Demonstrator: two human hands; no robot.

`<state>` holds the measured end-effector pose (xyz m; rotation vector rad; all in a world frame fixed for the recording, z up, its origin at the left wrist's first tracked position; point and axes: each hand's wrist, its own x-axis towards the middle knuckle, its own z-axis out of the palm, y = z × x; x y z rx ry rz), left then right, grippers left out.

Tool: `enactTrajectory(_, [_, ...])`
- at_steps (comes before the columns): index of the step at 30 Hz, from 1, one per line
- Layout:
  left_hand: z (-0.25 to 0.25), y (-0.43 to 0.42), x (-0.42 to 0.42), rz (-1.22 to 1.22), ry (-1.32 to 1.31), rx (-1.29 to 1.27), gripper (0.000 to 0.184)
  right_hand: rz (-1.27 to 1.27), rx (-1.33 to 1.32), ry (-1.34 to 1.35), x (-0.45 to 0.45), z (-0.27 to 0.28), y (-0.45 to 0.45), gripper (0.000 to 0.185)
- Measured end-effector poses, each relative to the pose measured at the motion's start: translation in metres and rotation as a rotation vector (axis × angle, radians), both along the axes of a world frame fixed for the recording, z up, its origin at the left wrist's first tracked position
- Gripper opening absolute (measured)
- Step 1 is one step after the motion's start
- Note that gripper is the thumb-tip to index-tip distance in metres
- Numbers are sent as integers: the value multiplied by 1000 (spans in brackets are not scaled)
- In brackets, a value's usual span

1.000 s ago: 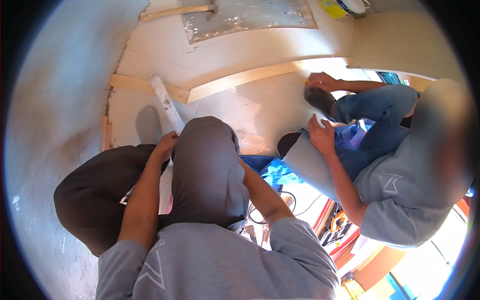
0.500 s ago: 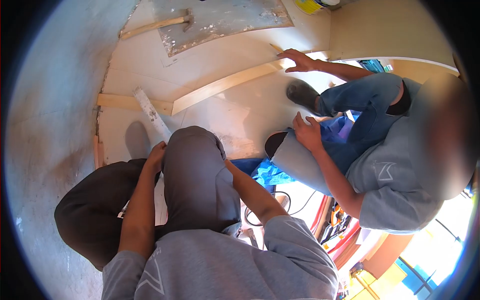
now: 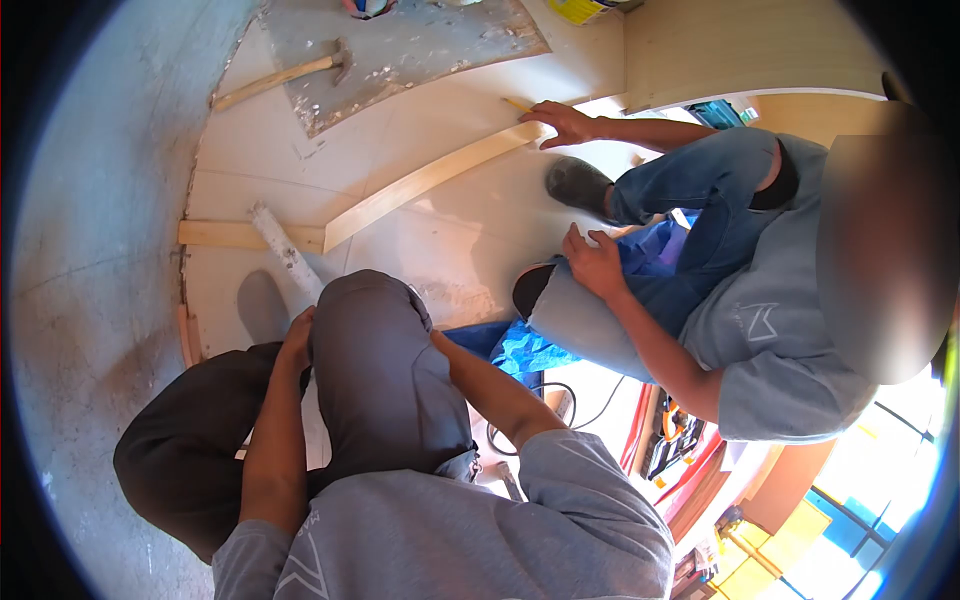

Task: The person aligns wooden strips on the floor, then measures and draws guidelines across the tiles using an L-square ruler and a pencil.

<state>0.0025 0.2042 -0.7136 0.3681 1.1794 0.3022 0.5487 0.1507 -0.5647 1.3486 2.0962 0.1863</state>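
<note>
My left hand (image 3: 298, 338) hangs beside my raised knee, its fingers mostly hidden from above. Close to it, a paint-spattered white tube-like piece (image 3: 284, 248) slants up from behind the knee. Whether the hand grips this piece cannot be seen. My right forearm (image 3: 490, 388) passes behind the knee, which hides the right hand. Beyond the tube lie a short wooden strip (image 3: 222, 235) and a longer wooden strip (image 3: 425, 185), meeting end to end at an angle on the pale floor. The tube crosses over the short strip.
A co-worker crouches at the right, one hand (image 3: 565, 124) by the long strip's far end, the other (image 3: 596, 262) over a knee. A hammer (image 3: 285, 80) lies partly on a stained grey sheet (image 3: 420, 40). A wall (image 3: 90, 230) rises at left; blue plastic (image 3: 530, 348) lies between us.
My view has shifted slightly, so the strips, hammer and co-worker appear farther left. More of the grey sheet's far side shows. My hands and the co-worker's keep about the same pose.
</note>
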Motion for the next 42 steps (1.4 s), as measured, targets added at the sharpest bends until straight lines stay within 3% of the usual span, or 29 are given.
enactTrajectory(4, [12,7,6,-49,89,2,16,-100,-176,-3,5,-16,2,32])
enactTrajectory(7, [7,6,5,-64,80,69,16,57,56,53,-5,-2,5,31])
enactTrajectory(10, [2,5,3,-26,38,64,14,-76,44,152,-33,22,20,29])
enactTrajectory(12, [3,7,5,-33,43,80,13,-83,-3,115,-28,6,16,27])
enactTrajectory(14, [8,11,7,-76,79,141,12,-168,-41,333,-58,-26,11,27])
enactTrajectory(17, [-2,18,4,-287,184,299,20,-395,-226,941,-185,-92,12,27])
enactTrajectory(19, [-8,19,6,-201,148,321,25,-593,-374,1273,-259,-127,14,28])
enactTrajectory(21, [-18,17,7,-143,125,302,30,-704,-426,1393,-277,-134,22,29])
enactTrajectory(23, [-29,13,7,-107,116,245,35,-625,-374,1343,-268,-132,37,30])
enactTrajectory(26, [-36,6,5,-75,119,223,36,-301,-149,1037,-258,-135,54,32])
enactTrajectory(30, [-32,7,6,-159,246,267,35,-373,-112,999,-252,-120,58,32])
enactTrajectory(33, [-2,17,17,-171,249,330,33,-334,-155,1161,-250,-145,36,32])
enactTrajectory(36, [5,18,23,-149,116,344,29,-1118,-574,1491,-262,-199,-10,33])
enactTrajectory(37, [5,18,24,-144,82,328,27,-1242,-607,1538,-268,-197,-17,33])
enactTrajectory(42, [-36,4,17,-163,100,239,20,-1341,-612,1654,-283,-173,-26,33])
